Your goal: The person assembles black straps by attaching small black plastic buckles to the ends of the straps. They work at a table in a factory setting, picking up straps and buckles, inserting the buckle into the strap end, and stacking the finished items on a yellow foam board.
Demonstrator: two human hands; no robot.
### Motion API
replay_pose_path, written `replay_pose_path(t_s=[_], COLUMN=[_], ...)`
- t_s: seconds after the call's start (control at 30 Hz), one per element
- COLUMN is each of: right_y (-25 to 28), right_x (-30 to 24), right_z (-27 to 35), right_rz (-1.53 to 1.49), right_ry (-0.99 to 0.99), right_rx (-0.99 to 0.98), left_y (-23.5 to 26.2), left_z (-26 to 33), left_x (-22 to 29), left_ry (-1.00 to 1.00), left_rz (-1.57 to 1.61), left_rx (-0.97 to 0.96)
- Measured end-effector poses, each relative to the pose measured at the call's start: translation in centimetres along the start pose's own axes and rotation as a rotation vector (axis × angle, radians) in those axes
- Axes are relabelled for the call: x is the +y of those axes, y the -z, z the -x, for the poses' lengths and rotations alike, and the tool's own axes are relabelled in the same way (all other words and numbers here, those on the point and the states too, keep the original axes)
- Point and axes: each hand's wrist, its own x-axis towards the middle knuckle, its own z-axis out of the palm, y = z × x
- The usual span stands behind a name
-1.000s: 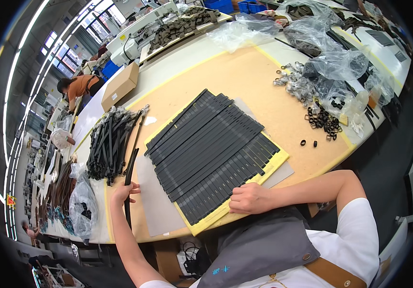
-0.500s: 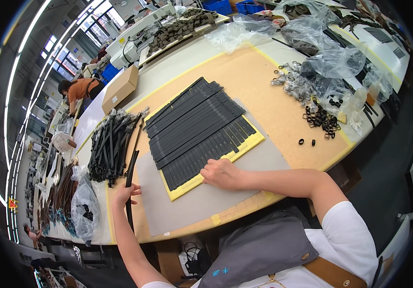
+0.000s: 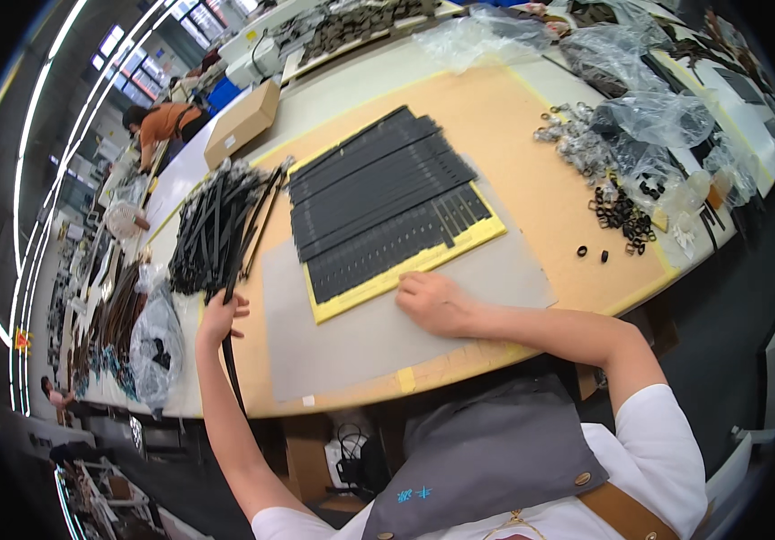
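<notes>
On the table's left, my left hand is closed round black straps whose lower ends hang toward the near edge. Just beyond it lies a tangled bundle of black straps. My right hand rests at the near edge of a yellow board, its fingers curled; anything inside them is hidden. Rows of flat black strips cover most of the board, a few longer ones laid across the others. Under the board is a grey sheet.
Black rings, a pile of small metal-grey pieces and clear plastic bags lie at the right. A cardboard box stands at the far left. Brown cords hang at the left edge. A person in orange bends over another table.
My left hand has moved away from me, up to the strap bundle, with straps in it. My right hand has slid slightly right along the board's near edge. The whole view has shifted.
</notes>
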Motion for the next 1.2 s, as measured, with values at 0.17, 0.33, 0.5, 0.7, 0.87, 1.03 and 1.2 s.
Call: replay_pose_path(t_s=[0.17, 0.33, 0.5, 0.7, 0.87, 1.03, 1.2], right_y=[3.1, 7.9, 11.1, 13.4, 17.3, 23.1, 22.8], right_x=[-2.0, -2.2, -0.7, 1.2, 0.2, 2.7, 3.4], right_z=[2.6, 4.3, 6.4, 9.8, 11.2, 14.3, 15.5], right_rz=[-0.095, -0.389, -1.041, -1.173, -0.476, 0.223, 0.249], right_ry=[-0.051, -0.388, -0.864, -1.11, -0.97, -1.069, -0.985], right_rx=[-0.099, -0.313, -0.241, -0.06, -0.02, 0.114, 0.101], left_y=[-3.7, -15.7, -27.0, -29.7, -29.4, -29.3, -29.6], left_z=[5.1, 10.1, 11.5, 11.9, 12.7, 14.5, 13.6], left_x=[4.8, 8.1, 7.2, 9.4, 10.0, 9.9, 9.0], left_ry=[-0.15, -0.825, -0.924, -0.917, -0.879, -0.96, -0.983], left_rz=[-0.298, -0.532, -0.542, -0.49, -0.441, -0.446, -0.486], left_rx=[0.157, 0.382, 0.193, 0.137, 0.071, -0.005, -0.012])
